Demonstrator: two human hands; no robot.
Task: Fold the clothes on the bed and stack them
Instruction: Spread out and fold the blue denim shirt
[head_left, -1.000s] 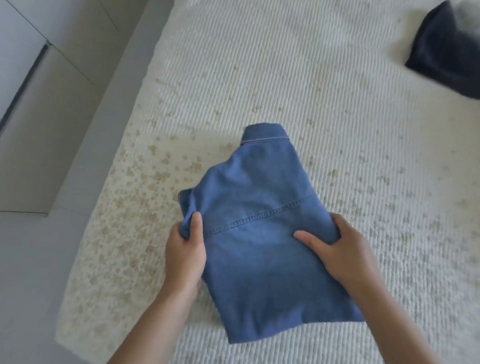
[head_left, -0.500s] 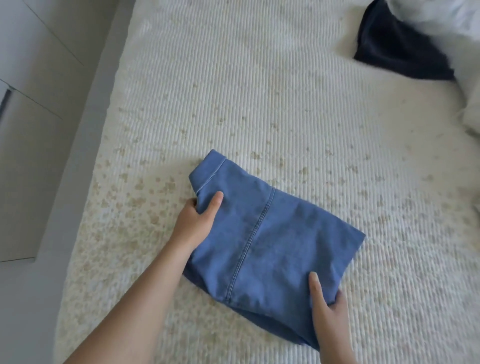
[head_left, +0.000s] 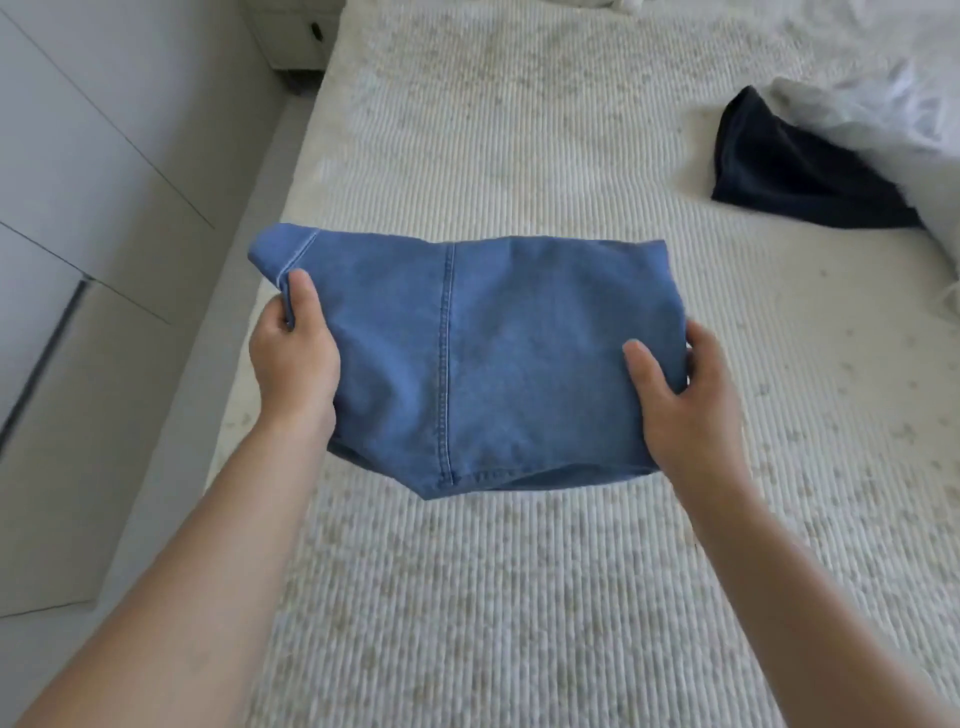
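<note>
Now, from the head camera, both hands hold a folded blue denim garment (head_left: 483, 358) above the bed (head_left: 519, 597), over its left half and nearer the left edge than the right. The left hand (head_left: 293, 358) pinches the garment's left side, thumb on top beside a stitched hem. The right hand (head_left: 680, 400) grips the right side, thumb lying on the cloth and fingers curled beneath. A seam runs down the garment's middle. Near the bed's right edge lies a dark navy garment (head_left: 789, 171), touching rumpled white bedding (head_left: 883, 109). A pale cabinet (head_left: 78, 130) stands beyond the left edge.
</note>
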